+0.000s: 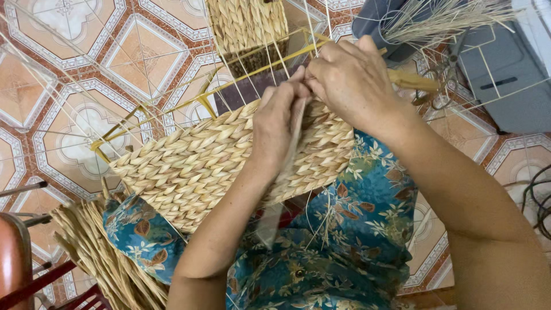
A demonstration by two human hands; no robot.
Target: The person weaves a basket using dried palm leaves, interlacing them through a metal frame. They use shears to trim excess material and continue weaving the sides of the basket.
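A half-woven straw basket [195, 166] on a yellow wire frame [172, 109] rests on my lap, over blue floral fabric. My left hand [275, 123] pinches a flat pale straw strand [290, 155] against the top edge of the woven wall. My right hand [350, 77] sits just beside it at the same edge, fingers closed on the strand's end among thin white upright wires. The strand's tail hangs down toward my lap.
A bundle of loose straw strands [97, 252] lies at the lower left beside a red chair [23, 258]. Patterned floor tiles [74, 57] spread beyond. A grey box [505, 80] and dry fibres [442, 17] sit at the upper right, cables [536, 195] at the right.
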